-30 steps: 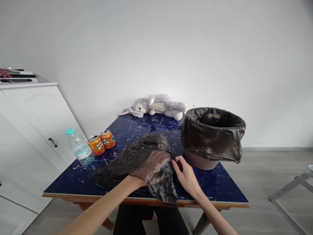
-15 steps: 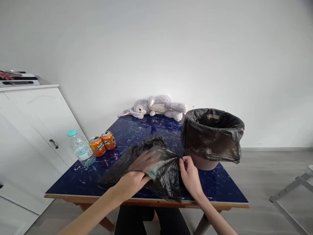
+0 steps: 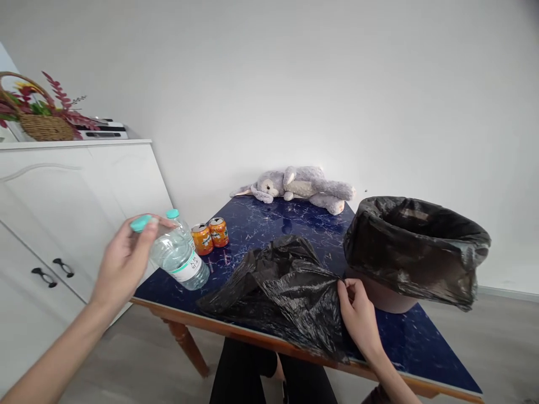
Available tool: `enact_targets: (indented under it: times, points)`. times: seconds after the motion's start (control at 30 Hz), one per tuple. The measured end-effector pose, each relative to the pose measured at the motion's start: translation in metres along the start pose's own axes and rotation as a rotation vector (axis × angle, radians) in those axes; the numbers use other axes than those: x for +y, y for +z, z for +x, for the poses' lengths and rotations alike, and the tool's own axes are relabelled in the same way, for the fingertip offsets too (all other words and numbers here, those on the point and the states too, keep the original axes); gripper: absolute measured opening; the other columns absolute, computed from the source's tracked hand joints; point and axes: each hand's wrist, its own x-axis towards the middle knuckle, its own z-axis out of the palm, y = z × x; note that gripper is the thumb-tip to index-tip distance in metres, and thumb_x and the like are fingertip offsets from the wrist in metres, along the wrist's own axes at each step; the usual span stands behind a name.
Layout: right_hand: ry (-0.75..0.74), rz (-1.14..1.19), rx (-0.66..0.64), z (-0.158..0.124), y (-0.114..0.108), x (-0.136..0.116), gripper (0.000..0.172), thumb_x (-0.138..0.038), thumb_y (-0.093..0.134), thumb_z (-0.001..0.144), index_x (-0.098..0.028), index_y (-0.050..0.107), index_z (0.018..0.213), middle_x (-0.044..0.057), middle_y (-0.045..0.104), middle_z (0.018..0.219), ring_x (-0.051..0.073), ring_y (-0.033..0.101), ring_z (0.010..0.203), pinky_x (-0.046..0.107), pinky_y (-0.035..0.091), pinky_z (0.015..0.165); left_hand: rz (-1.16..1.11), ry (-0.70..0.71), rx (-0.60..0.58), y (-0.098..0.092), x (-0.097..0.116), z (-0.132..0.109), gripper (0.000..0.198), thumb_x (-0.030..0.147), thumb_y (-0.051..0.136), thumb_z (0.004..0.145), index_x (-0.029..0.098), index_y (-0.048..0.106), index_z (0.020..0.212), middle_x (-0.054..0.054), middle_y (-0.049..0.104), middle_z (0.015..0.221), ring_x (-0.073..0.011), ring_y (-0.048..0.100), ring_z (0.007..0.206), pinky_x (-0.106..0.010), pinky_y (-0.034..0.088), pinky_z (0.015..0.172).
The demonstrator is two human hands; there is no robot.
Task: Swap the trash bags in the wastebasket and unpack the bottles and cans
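My left hand is closed around the upper part of a clear plastic bottle with a teal cap, tilted over the left side of the table. Right behind it, partly hidden, stands a second teal-capped bottle. My right hand pinches the right edge of a crumpled black plastic bag lying near the front edge. Two orange cans, one beside the other, stand right of the bottles. A bin lined with a black bag is beyond my right hand.
A grey plush rabbit lies at the back of the blue marbled table, by the wall. On the left, a white cabinet carries a wicker basket with artificial flowers.
My left hand has come out of the black bag and moved left, now holding a bottle. A second bottle shows on the left. The view has turned left; my right hand still pinches the bag.
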Motion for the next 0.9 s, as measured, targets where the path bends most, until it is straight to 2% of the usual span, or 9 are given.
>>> enact_targets:
  times: [0.13, 0.27, 0.4, 0.5, 0.6, 0.7, 0.77, 0.83, 0.9]
  points:
    - [0.007, -0.02, -0.014, -0.001, -0.002, 0.0, 0.051, -0.077, 0.044, 0.098, -0.027, 0.051, 0.095, 0.004, 0.065, 0.08, 0.024, 0.062, 0.071, 0.031, 0.043, 0.063, -0.159, -0.113, -0.076, 0.038, -0.041, 0.01, 0.054, 0.071, 0.06, 0.095, 0.019, 0.062, 0.11, -0.01, 0.076, 0.112, -0.0266, 0.072, 0.111, -0.044, 0.057, 0.103]
    - [0.027, -0.034, -0.043, -0.003, -0.003, 0.0, 0.05, -0.076, 0.044, 0.099, -0.026, 0.052, 0.096, 0.002, 0.062, 0.076, 0.024, 0.061, 0.068, 0.03, 0.04, 0.059, -0.234, -0.125, -0.056, 0.079, -0.078, 0.024, 0.059, 0.075, 0.063, 0.09, 0.021, 0.058, 0.113, -0.011, 0.076, 0.112, -0.0285, 0.074, 0.111, -0.043, 0.058, 0.1]
    - [0.016, -0.032, -0.044, -0.002, -0.003, 0.0, 0.051, -0.076, 0.044, 0.099, -0.026, 0.053, 0.096, 0.004, 0.065, 0.079, 0.024, 0.063, 0.071, 0.03, 0.042, 0.061, -0.255, -0.109, -0.046, 0.102, -0.101, 0.035, 0.059, 0.073, 0.064, 0.09, 0.021, 0.056, 0.117, -0.014, 0.075, 0.118, -0.0296, 0.074, 0.115, -0.048, 0.057, 0.105]
    - [0.015, -0.024, -0.048, -0.002, -0.002, 0.0, 0.051, -0.076, 0.047, 0.098, -0.026, 0.054, 0.096, 0.005, 0.068, 0.084, 0.024, 0.064, 0.075, 0.031, 0.044, 0.065, -0.236, -0.087, -0.036, 0.105, -0.103, 0.04, 0.057, 0.064, 0.068, 0.091, 0.02, 0.055, 0.125, -0.015, 0.073, 0.126, -0.0296, 0.071, 0.123, -0.049, 0.053, 0.112]
    - [0.02, 0.003, -0.049, -0.001, -0.001, 0.001, 0.05, -0.075, 0.05, 0.098, -0.025, 0.055, 0.097, 0.006, 0.069, 0.089, 0.025, 0.066, 0.082, 0.033, 0.047, 0.071, -0.109, 0.043, -0.003, 0.096, -0.092, 0.037, 0.058, 0.051, 0.07, 0.095, 0.02, 0.049, 0.139, -0.017, 0.065, 0.141, -0.0294, 0.063, 0.134, -0.05, 0.049, 0.117]
    - [0.014, 0.049, 0.011, -0.004, -0.002, -0.002, 0.05, -0.073, 0.055, 0.097, -0.024, 0.055, 0.107, 0.009, 0.069, 0.1, 0.028, 0.067, 0.092, 0.037, 0.051, 0.079, 0.122, 0.241, 0.146, 0.08, -0.075, 0.016, 0.052, 0.041, 0.069, 0.097, 0.019, 0.049, 0.14, -0.019, 0.056, 0.148, -0.0321, 0.054, 0.142, -0.052, 0.043, 0.12]
    - [-0.039, 0.041, 0.063, -0.008, -0.003, -0.007, 0.05, -0.07, 0.057, 0.098, -0.023, 0.054, 0.114, 0.012, 0.065, 0.109, 0.03, 0.065, 0.099, 0.042, 0.053, 0.085, 0.213, 0.319, 0.174, 0.071, -0.068, -0.01, 0.037, 0.037, 0.065, 0.099, 0.02, 0.055, 0.13, -0.016, 0.061, 0.135, -0.0311, 0.058, 0.133, -0.049, 0.047, 0.114]
    - [-0.145, -0.011, 0.101, -0.015, -0.004, -0.014, 0.048, -0.066, 0.056, 0.099, -0.023, 0.054, 0.12, 0.014, 0.061, 0.117, 0.032, 0.062, 0.106, 0.047, 0.053, 0.09, 0.232, 0.31, -0.035, 0.065, -0.07, -0.04, 0.021, 0.036, 0.057, 0.104, 0.022, 0.057, 0.12, -0.01, 0.067, 0.115, -0.0264, 0.067, 0.112, -0.042, 0.054, 0.101]
    - [-0.261, -0.073, 0.109, -0.023, -0.004, -0.022, 0.044, -0.062, 0.055, 0.102, -0.024, 0.054, 0.123, 0.015, 0.056, 0.123, 0.033, 0.06, 0.111, 0.051, 0.052, 0.094, 0.263, 0.241, -0.292, 0.065, -0.082, -0.066, 0.022, 0.042, 0.054, 0.106, 0.024, 0.058, 0.118, -0.007, 0.07, 0.108, -0.0249, 0.07, 0.101, -0.038, 0.055, 0.091]
